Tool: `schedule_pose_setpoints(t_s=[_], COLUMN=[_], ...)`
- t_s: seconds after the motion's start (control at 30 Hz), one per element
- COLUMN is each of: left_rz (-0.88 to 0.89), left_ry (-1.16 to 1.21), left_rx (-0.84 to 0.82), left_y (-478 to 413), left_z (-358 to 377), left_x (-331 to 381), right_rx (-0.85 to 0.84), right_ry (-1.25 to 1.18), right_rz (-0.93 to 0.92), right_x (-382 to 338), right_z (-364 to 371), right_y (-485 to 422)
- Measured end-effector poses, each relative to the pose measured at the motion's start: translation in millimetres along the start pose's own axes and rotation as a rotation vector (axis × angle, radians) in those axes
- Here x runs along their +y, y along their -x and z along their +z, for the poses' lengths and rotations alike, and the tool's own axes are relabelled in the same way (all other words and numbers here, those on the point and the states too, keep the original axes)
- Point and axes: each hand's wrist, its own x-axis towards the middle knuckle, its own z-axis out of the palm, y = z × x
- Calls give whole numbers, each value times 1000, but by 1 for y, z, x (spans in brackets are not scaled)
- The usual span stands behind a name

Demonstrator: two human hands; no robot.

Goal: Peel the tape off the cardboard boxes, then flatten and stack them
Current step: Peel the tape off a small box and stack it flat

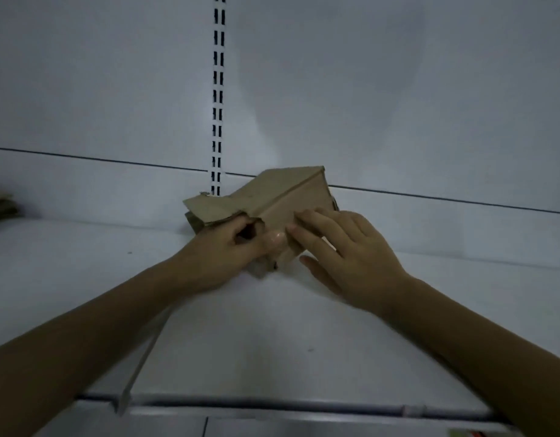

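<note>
A partly collapsed box (272, 197) is seen on a white shelf (272, 326), lying just beyond and under the fingertips of both hands. Its near end is gripped by the left hand (221, 244): the fingers (240, 227) are curled over the torn edge of the left flap, and the thumb (274, 239) is pressed onto the near corner. The right hand (344, 247) is laid nearly flat, its fingers (310, 223) straight and slightly spread on the box's right face, with nothing grasped; their tips are almost met by the left thumb. From the fingers the box's ridge is seen running away and to the right, toward the back panel. Straight beyond the left fingers a slotted upright (218, 89) is seen. Far to the left of them, at the frame's edge, a stack (1, 203) of flat cardboard is seen.
</note>
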Motion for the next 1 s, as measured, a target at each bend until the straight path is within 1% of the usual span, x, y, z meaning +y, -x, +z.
schedule_pose_setpoints(t_s=[0.07,0.13,0.2,0.27,0.3,0.37,0.43,0.53,0.57,0.63,0.7,0.73,0.77,0.83,0.9,0.97,1.0], left_rz=[11,31,-16,-109,-117,-86,-94,-119,-128,-179,-222,-226,-208,-93,-8,19,4], left_ry=[-7,76,311,598,662,656,614,469,466,521,600,612,581,427,328,347,395], left_rx=[38,47,78,141,158,140,100,-41,-61,-22,33,33,2,-72,-82,-52,-27], left_y=[0,-2,-6,-10,-12,-14,-13,-17,-17,-16,-12,-9,-6,-1,1,-1,-1], left_z=[-3,-4,-6,-9,-9,-9,-12,-19,-20,-20,-19,-20,-20,-19,-15,-12,-11], left_x=[1,6,9,11,12,12,13,13,11,1,-11,-14,-14,-9,2,4,5], right_rx=[110,167,224,239,238,225,184,109,86,67,56,50,47,43,46,65,80], right_ry=[-82,-155,-242,-263,-252,-211,-217,-273,-270,-248,-223,-218,-222,-248,-273,-275,-271], right_rz=[58,125,188,197,185,143,128,224,261,285,262,249,242,242,264,307,339], right_x=[0,-1,-3,-3,-4,-3,-2,0,-1,-8,-17,-20,-22,-24,-26,-30,-31], right_z=[10,13,11,7,4,2,-3,-7,-7,-3,2,3,4,5,5,5,4], right_y=[-1,-5,-10,-12,-12,-13,-17,-35,-41,-49,-49,-47,-44,-38,-35,-35,-35])
